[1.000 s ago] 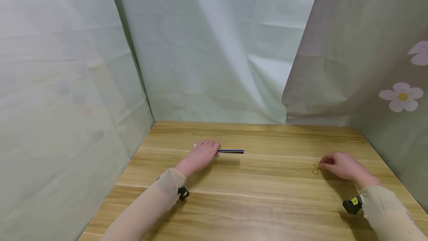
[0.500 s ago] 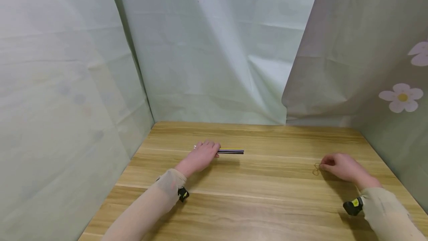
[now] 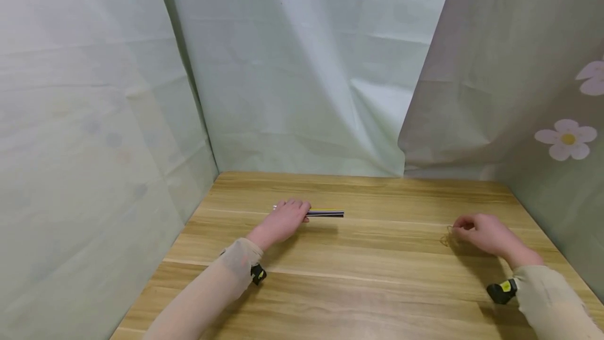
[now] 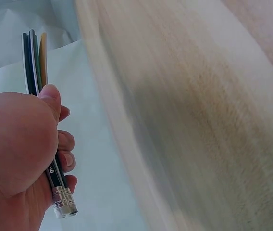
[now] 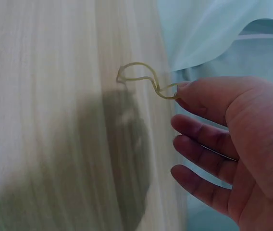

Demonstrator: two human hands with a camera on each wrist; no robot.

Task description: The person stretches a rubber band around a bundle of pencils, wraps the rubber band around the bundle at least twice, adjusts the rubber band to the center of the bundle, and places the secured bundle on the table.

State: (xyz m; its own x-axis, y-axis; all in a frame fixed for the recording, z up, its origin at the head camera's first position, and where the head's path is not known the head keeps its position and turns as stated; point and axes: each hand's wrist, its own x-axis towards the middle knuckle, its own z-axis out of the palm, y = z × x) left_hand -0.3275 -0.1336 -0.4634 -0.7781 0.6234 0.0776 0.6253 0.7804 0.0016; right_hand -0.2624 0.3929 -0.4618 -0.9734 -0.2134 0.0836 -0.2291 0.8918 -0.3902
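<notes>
My left hand (image 3: 283, 219) grips a small bundle of pencils (image 3: 326, 214) above the left half of the table. In the left wrist view, dark pencils and a yellow one (image 4: 43, 53) stick out past the thumb; silver ferrules (image 4: 63, 196) show at the other end, and one barrel reads HB. The palm and fingers hide the bundle's middle. Over at the right, my right hand (image 3: 483, 235) pinches a yellowish rubber band (image 5: 139, 78) between thumb and forefinger. That band hangs from the fingertips in a twisted loop, its other fingers apart from it.
A wood-grain table (image 3: 330, 298) spreads beneath both hands. Pale fabric sheets (image 3: 302, 67) hang behind it and on both sides, the right one printed with white flowers (image 3: 568, 139). Each wrist wears a small black camera (image 3: 502, 291).
My right hand has shifted very slightly right, and the rubber band's loop has changed shape a little. My left hand stays in place; the yellow pencil has come into view in the bundle.
</notes>
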